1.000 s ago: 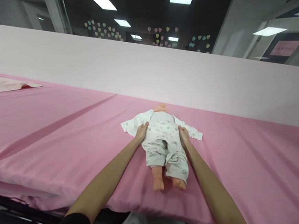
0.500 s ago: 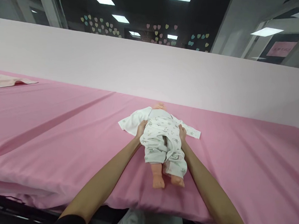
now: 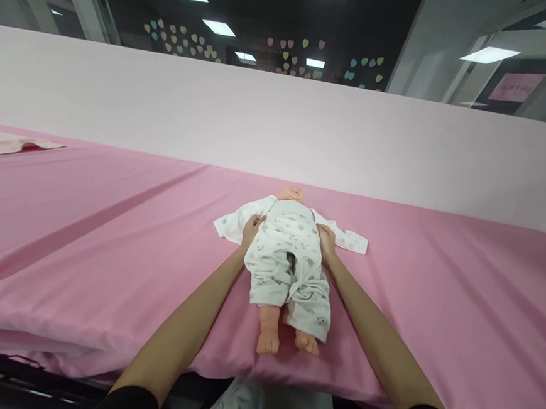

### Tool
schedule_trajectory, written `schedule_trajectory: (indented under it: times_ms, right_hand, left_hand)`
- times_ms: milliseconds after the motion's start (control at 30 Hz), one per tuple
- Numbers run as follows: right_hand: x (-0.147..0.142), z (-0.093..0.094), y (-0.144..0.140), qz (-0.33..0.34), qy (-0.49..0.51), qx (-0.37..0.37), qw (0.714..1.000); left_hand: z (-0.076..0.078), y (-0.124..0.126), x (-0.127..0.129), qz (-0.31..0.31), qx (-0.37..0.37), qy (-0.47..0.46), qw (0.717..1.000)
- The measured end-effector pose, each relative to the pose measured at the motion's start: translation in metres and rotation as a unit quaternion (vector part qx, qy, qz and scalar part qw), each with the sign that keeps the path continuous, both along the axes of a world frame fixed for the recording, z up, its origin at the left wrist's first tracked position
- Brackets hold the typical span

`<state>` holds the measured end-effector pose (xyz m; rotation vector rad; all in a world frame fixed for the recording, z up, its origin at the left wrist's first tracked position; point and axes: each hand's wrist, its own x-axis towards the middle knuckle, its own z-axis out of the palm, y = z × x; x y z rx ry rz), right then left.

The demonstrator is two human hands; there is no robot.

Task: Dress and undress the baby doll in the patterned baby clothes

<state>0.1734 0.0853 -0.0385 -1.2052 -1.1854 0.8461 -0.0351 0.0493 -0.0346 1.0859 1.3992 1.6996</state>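
Observation:
A baby doll (image 3: pixel 269 336) lies on its back on the pink-covered surface, head at the far side and bare feet towards me. It wears white printed pants (image 3: pixel 293 237), and a white printed top (image 3: pixel 352 241) is spread under and beside its upper body with the sleeves out to both sides. At the left of the waist my left hand (image 3: pixel 252 229) is closed on the edge of the pants. My right hand (image 3: pixel 326 240) is closed at the opposite side of the waistband. Some fingertips are hidden by the cloth.
Pink sheeting (image 3: pixel 109 248) covers the padded surface, whose front edge hangs just before my lap. A pale cloth (image 3: pixel 3 143) lies at the far left. Behind runs a low white wall (image 3: pixel 279 126) with dark glass above it.
The doll's legs and pants have swung to the left and a little towards me. Both hands have shifted slightly left, still at the waist of the pants.

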Motion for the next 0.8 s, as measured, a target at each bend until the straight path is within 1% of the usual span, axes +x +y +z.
schedule_trajectory:
  times_ms: [33,67,100,133,200,267,300,333,400,500,567,633,700,800]
  right_hand:
    - [0.001,0.002,-0.001,0.004,-0.015,0.008,1.000]
    - [0.001,0.004,-0.002,0.006,-0.031,0.017,0.999]
    - [0.003,0.006,-0.003,0.008,-0.047,0.026,0.999]
    - [0.004,0.009,-0.004,0.011,-0.060,0.032,0.998]
    - [0.008,0.014,-0.005,0.014,-0.108,0.056,0.993]
    - [0.012,0.018,-0.002,0.008,-0.200,0.103,0.974]
    - [0.014,0.020,0.002,0.004,-0.253,0.125,0.959]
    - [0.016,0.022,0.008,0.000,-0.301,0.136,0.944]
    - [0.020,0.024,0.022,0.007,-0.369,0.113,0.923]
    - [0.022,0.024,0.045,0.030,-0.420,0.052,0.906]
    - [0.022,0.022,0.056,0.034,-0.441,0.043,0.896]
    - [0.021,0.019,0.064,0.024,-0.458,0.042,0.888]
    - [0.018,0.016,0.067,0.003,-0.475,0.036,0.879]
    - [0.011,0.009,0.066,-0.041,-0.491,0.029,0.870]
  left_hand:
    - [0.002,0.000,-0.002,0.003,0.014,0.035,0.999]
    - [0.003,-0.001,-0.004,0.014,0.032,0.088,0.995]
    - [0.005,-0.002,-0.006,0.032,0.051,0.157,0.986]
    - [0.007,-0.002,-0.009,0.055,0.068,0.236,0.968]
    - [0.009,-0.003,-0.015,0.093,0.089,0.383,0.915]
    - [0.010,0.000,-0.021,0.100,0.092,0.466,0.874]
    - [0.011,0.004,-0.023,0.094,0.088,0.490,0.862]
    - [0.012,0.008,-0.026,0.084,0.080,0.505,0.856]
    - [0.014,0.021,-0.030,0.056,0.044,0.513,0.855]
    - [0.017,0.042,-0.036,0.002,-0.023,0.494,0.869]
    - [0.018,0.054,-0.038,-0.015,-0.046,0.484,0.874]
    - [0.018,0.062,-0.038,0.001,-0.057,0.478,0.876]
    - [0.015,0.066,-0.034,0.031,-0.078,0.469,0.879]
    - [0.008,0.065,-0.021,0.096,-0.100,0.453,0.881]
